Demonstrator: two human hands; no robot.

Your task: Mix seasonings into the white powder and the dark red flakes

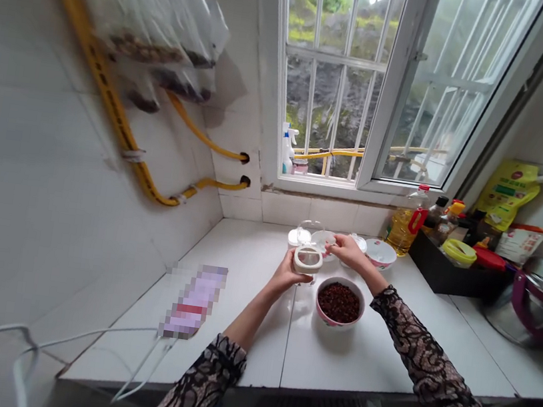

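My left hand (284, 277) is wrapped around a small clear jar (308, 260) with a cream rim, held just above the counter. Its transparent lid (312, 227) seems to stand raised behind the opening. Close to the jar's right side, my right hand (349, 252) has its fingers pinched together. Whatever sits between those fingertips is too small to make out. Below my right hand, a pink-and-white bowl (337, 324) rests on the counter, full of dark red crushed flakes (338, 300). Behind my hands are a white-lidded container (298, 236) and a bowl with a floral pattern (380, 254).
The white tiled counter (238, 293) holds a blurred-out purple object (194, 304) with a white cable. An oil bottle (406, 222), a black seasoning box (437, 267) and a metal pot (523, 313) stand on the right. Plastic bags (151, 11) hang upper left near yellow pipes (112, 114).
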